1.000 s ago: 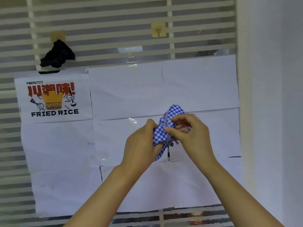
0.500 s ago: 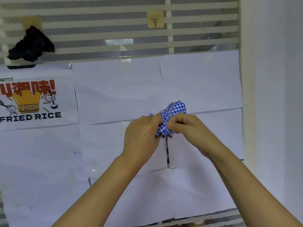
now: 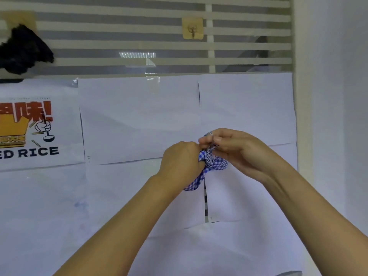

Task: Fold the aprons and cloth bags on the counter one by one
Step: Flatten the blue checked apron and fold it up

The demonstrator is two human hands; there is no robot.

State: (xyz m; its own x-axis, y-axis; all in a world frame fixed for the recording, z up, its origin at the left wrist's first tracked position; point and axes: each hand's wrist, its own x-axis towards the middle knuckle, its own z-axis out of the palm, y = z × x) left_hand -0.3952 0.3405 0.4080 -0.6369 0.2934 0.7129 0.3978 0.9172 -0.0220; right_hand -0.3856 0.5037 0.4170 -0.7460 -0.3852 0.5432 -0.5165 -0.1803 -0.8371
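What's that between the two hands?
A bunched blue-checked cloth, gripped by the left hand and right hand, seen in the head view.

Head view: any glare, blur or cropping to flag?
Head view: a ceiling-light reflection glares on the slatted window; lighting is flat, with no hard shadows; the blue-and-white checked cloth is soft where the left hand and right hand grip it; the fried rice poster is cropped at the left edge.

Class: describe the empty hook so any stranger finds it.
Find the white slatted screen above the white paper sheets. By its right upright sits a small square tan adhesive hook. Unlike the left hook, hung with black cloth, it holds nothing.
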